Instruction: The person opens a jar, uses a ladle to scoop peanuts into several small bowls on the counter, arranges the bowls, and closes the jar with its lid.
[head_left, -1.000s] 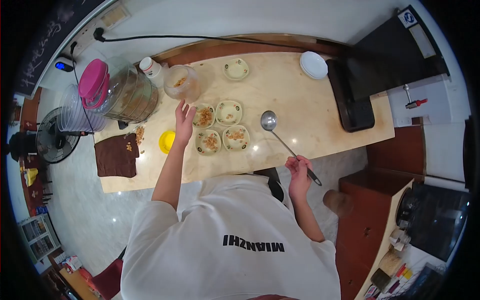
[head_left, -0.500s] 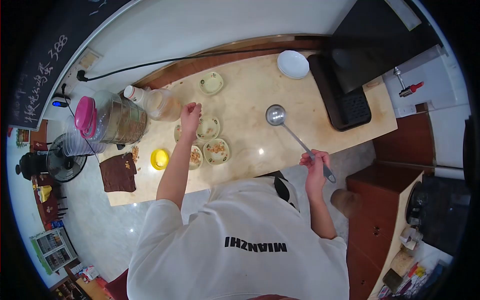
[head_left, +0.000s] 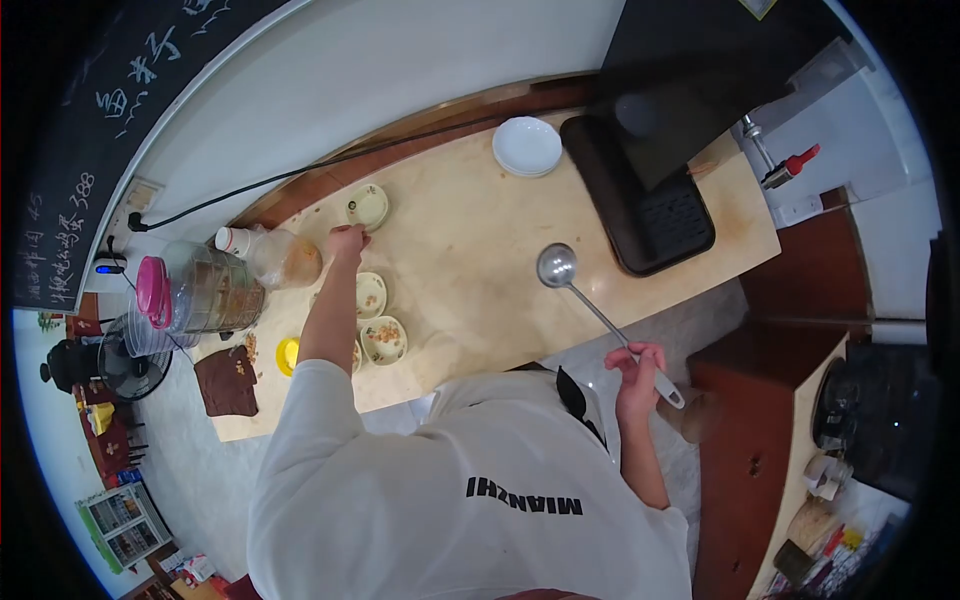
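My right hand (head_left: 636,385) is closed round the handle of a metal ladle (head_left: 600,318). The ladle's round bowl end points away from me, over the table. My left hand (head_left: 349,241) reaches forward across the table, its fingers closed at the near rim of a small patterned bowl (head_left: 368,203). Nothing shows inside this bowl. Nearer to me stand another patterned bowl (head_left: 370,294) and a bowl with chopped bits in it (head_left: 384,341). My left forearm partly hides one more bowl beside them.
Left of my arm are a yellow dish (head_left: 287,355), a brown cloth (head_left: 226,382), a large jar with a pink lid (head_left: 205,287) and a plastic container (head_left: 287,258). White plates (head_left: 527,146) and a black tray (head_left: 635,200) stand at the back right. A cable (head_left: 300,172) runs along the wall.
My left hand has moved forward from above the nearer bowls to the far bowl's rim. My right hand still holds the ladle. The whole view has shifted slightly.
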